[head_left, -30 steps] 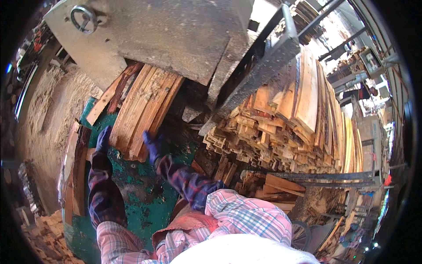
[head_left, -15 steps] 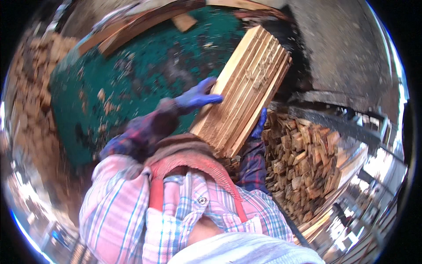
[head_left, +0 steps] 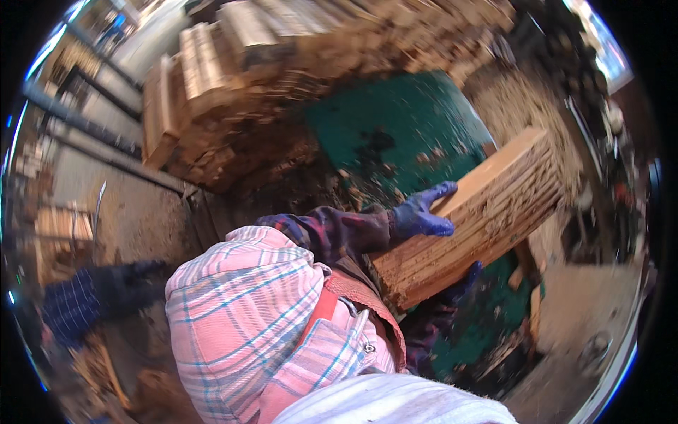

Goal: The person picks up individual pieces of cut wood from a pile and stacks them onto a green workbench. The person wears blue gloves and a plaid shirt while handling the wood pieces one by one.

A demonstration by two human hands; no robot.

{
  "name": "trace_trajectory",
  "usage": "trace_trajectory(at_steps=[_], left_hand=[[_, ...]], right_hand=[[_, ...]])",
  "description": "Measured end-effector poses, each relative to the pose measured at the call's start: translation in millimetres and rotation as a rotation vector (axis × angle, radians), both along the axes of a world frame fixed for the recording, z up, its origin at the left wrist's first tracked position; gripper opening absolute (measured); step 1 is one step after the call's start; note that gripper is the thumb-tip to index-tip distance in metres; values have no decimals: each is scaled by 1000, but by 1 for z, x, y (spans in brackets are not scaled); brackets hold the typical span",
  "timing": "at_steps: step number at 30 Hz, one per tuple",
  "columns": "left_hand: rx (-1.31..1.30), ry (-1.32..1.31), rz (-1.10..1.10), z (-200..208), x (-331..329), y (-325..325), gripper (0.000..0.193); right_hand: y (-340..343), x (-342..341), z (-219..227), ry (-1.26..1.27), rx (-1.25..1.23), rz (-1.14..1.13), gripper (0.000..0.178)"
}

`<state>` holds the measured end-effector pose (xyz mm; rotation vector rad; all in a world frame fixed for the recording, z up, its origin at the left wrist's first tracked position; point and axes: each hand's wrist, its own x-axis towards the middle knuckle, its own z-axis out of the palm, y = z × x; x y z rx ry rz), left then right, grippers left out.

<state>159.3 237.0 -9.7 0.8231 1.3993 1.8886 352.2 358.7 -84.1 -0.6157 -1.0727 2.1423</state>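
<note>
A thick stack of wooden boards (head_left: 473,219) lies slanted between my gloved hands, with its near end close to my waist. My left hand (head_left: 424,210), in a blue-purple glove, presses on the upper left side of the stack, thumb apart from the fingers. On the lower right side is my right hand (head_left: 460,285), in the same kind of glove; the stack and my sleeve hide much of it. The boards are held together and tilted, above a green tabletop (head_left: 395,127) strewn with wood chips.
A large pile of stacked timber (head_left: 233,63) stands along the far side. Metal rails (head_left: 106,145) run at the left, near a dark checked garment (head_left: 74,304). A pale board-like surface (head_left: 593,304) lies at the right.
My body has turned, and the surroundings have swung across the view. The stack is still between both hands, now farther right and lying flatter in the picture.
</note>
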Motion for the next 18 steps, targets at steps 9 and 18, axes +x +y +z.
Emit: trace_trajectory(at_steps=[9,18], left_hand=[[542,151,560,150,-159,-246,67],[-779,1189,1343,205,-223,-557,45]], right_hand=[[-105,-364,133,427,605,592,45],[-438,-507,274,333,280,1280,40]])
